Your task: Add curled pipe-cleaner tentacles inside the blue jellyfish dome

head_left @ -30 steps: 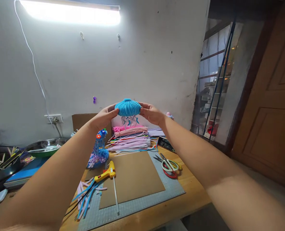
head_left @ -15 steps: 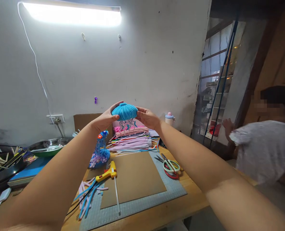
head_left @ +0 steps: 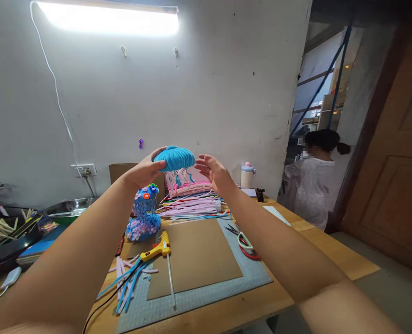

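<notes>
A blue, dome-shaped jellyfish craft (head_left: 178, 159) with white and teal strands dangling below is held up above the table. My left hand (head_left: 146, 168) grips its left side, thumb in front and fingers behind. Just off its right edge is my right hand (head_left: 215, 172), fingers apart and holding nothing. Below, a yellow glue gun (head_left: 157, 249) lies with its clear glue stick over a brown cardboard sheet (head_left: 199, 255). Left of that stands a blue craft (head_left: 144, 218) covered with small flowers.
Bundles of pink and lilac pipe cleaners (head_left: 195, 204) lie at the back. Scissors (head_left: 246, 243) rest on the grey cutting mat (head_left: 258, 273), partly behind my right forearm. Loose pipe cleaners (head_left: 125, 287) lie front left. A bottle (head_left: 247, 175) stands by the wall; a person (head_left: 312, 185) is at the doorway.
My right hand has let go of the jellyfish and moved slightly right. The jellyfish has shifted a little left in my left hand. The other person has moved farther off, toward the doorway.
</notes>
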Tool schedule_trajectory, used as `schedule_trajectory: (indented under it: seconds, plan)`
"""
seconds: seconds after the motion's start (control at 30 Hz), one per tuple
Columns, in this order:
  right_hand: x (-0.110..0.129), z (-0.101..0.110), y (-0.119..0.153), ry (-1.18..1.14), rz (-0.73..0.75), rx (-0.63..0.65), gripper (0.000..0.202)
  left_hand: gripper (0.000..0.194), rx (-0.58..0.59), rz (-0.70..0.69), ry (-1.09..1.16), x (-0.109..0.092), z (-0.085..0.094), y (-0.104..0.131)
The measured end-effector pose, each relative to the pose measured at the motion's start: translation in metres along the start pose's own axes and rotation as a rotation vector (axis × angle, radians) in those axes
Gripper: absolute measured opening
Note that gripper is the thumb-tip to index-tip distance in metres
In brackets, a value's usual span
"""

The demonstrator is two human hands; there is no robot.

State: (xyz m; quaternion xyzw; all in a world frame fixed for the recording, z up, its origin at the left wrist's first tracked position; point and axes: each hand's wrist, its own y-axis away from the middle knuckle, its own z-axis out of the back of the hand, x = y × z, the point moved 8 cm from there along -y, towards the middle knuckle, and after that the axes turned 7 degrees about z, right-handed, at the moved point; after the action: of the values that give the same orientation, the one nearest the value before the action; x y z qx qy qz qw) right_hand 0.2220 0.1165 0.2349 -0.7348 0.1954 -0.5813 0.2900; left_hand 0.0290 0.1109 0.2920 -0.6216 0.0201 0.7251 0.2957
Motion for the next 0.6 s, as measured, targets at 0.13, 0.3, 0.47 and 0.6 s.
schedule_trajectory:
  seconds: [0.13, 0.3, 0.47, 0.6]
  plan:
    - [-0.014, -0.001, 0.028, 0.163, -0.048, -0.066, 0.03, 0.086, 0.012, 0.011, 0.002, 0.0, 0.005, 0.004]
    - [-0.033, -0.022, 0.037, 0.196, -0.186, 0.029, 0.032, 0.085, 0.008, 0.015, -0.006, 0.001, 0.009, 0.006]
    - [-0.047, -0.027, 0.034, 0.09, -0.309, 0.069, 0.034, 0.083, 0.017, 0.028, -0.003, 0.004, 0.011, 0.007]
    - [-0.055, -0.022, 0.038, -0.017, -0.373, 0.052, 0.034, 0.082, 0.021, 0.038, 0.003, 0.007, 0.011, 0.008]
